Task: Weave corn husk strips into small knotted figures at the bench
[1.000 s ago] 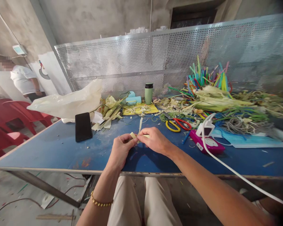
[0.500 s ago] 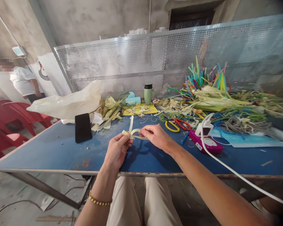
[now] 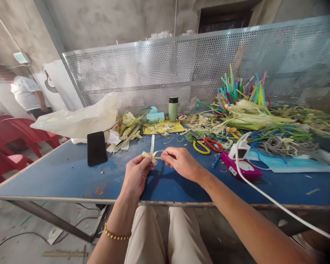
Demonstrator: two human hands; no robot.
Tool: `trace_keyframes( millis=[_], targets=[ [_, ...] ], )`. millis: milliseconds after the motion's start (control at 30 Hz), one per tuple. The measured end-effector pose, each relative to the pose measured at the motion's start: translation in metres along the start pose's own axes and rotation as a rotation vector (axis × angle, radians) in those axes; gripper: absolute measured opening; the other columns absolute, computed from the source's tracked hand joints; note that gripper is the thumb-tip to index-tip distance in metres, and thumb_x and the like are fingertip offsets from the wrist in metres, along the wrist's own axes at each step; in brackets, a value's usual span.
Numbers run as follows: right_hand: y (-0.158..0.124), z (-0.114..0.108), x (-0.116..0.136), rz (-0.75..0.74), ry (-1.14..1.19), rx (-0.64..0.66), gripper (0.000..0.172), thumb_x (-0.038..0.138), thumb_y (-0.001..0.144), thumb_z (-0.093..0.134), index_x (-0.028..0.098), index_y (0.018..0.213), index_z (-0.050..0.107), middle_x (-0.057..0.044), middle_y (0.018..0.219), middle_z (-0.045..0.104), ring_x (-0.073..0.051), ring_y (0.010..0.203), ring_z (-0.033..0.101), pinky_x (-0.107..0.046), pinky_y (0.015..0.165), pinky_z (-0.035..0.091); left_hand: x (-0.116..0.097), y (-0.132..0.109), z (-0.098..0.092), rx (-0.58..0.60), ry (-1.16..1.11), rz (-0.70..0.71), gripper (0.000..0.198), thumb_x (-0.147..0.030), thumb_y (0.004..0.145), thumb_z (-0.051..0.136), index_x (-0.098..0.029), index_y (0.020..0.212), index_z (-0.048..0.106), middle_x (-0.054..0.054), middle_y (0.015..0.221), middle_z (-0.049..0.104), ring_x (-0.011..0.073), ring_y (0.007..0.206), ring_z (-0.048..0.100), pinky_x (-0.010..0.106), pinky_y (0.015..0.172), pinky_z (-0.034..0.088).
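Note:
Both of my hands hold a pale yellow-green leaf strip point(image 3: 152, 149) just above the blue table point(image 3: 60, 172). My left hand point(image 3: 136, 176) pinches the folded part of the strip, with one end sticking upward. My right hand point(image 3: 183, 163) pinches the other end of the same strip and holds it close to the left fingers. A gold bracelet point(image 3: 116, 234) sits on my left wrist.
A black phone point(image 3: 96, 148) lies at the left, beside a white plastic bag point(image 3: 79, 119) and leaf scraps point(image 3: 128, 134). Behind stand a green flask point(image 3: 173, 109), yellow and red scissors point(image 3: 207, 146), a pink device point(image 3: 240, 167) with white cable, coloured strips point(image 3: 242, 91). A person point(image 3: 27, 93) stands far left by red chairs point(image 3: 8, 139).
The hands lifted slightly off the table and folded the strip into a loop with one end upright. Since half a second ago the right hand has drawn the loop smaller.

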State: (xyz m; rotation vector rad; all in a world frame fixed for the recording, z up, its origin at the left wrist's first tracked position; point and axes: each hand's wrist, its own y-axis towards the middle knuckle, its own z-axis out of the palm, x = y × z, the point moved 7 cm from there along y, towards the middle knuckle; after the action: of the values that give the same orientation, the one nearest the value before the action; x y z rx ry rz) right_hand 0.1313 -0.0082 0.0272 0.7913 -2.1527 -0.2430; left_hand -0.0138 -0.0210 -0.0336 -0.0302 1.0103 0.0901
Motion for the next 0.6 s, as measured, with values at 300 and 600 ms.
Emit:
trace_keyframes(
  millis=[300,600],
  targets=[
    [-0.0034,0.0028,0.0005,0.03,0.002,0.048,0.016,0.011,0.087,0.049,0.017,0.077,0.06,0.001,0.069,0.066,-0.009,0.053,0.057,-0.02,0.056,0.041,-0.0016,0.0012,-0.0037,-0.03,0.021,0.03,0.027,-0.027,0.058,0.085,-0.01,0.071,0.069,-0.001,0.06,0.062,0.0071,0.052,0.055,0.019,0.054,0.041],
    [-0.0019,-0.0023,0.0063,-0.056,-0.089,-0.015,0.019,0.022,0.095,0.047,0.018,0.08,0.059,-0.002,0.072,0.067,-0.011,0.058,0.057,-0.022,0.061,0.04,-0.0013,0.0019,-0.0028,-0.022,0.063,0.038,0.024,-0.027,0.061,0.084,-0.01,0.071,0.069,0.0,0.061,0.061,0.0072,0.052,0.054,0.02,0.054,0.04]
  ],
)
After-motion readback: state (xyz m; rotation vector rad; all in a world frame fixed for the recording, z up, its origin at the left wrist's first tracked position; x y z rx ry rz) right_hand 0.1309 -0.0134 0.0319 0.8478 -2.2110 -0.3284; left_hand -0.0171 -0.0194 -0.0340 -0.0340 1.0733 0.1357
